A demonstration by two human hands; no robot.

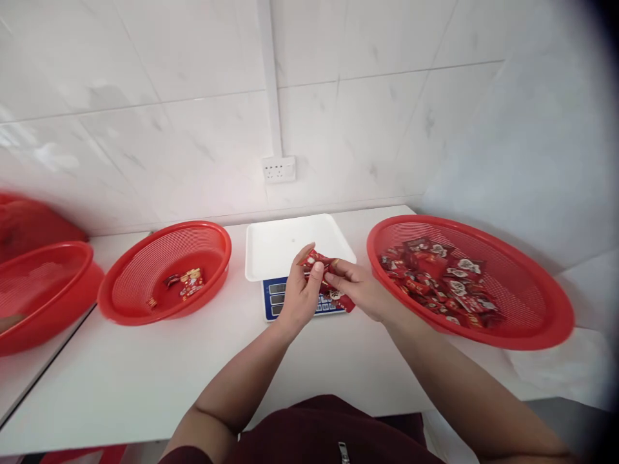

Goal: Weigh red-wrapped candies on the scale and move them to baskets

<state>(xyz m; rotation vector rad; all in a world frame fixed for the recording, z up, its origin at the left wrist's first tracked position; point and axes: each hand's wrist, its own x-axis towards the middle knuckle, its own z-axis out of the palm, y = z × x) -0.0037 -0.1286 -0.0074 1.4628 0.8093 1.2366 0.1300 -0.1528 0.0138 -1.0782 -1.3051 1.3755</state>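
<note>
My left hand [303,290] is closed around small red wrapped packets [313,259], its thumb pressed on top. From the other side my right hand [355,288] pinches packets too, and one red packet [344,301] hangs below its fingers. Both hands meet over the front of a digital scale with a white weighing tray [271,241] and a blue keypad panel [267,303], which they partly hide. At the right, a red plastic basket [536,309] holds a heap of similar red packets [435,277].
Left of the scale stands another red basket [120,296] with a few packets [191,283] inside. Farther left is a third red basket [72,270], with part of a hand [10,321] showing in it. A wall socket [279,169] sits behind the white table [203,380].
</note>
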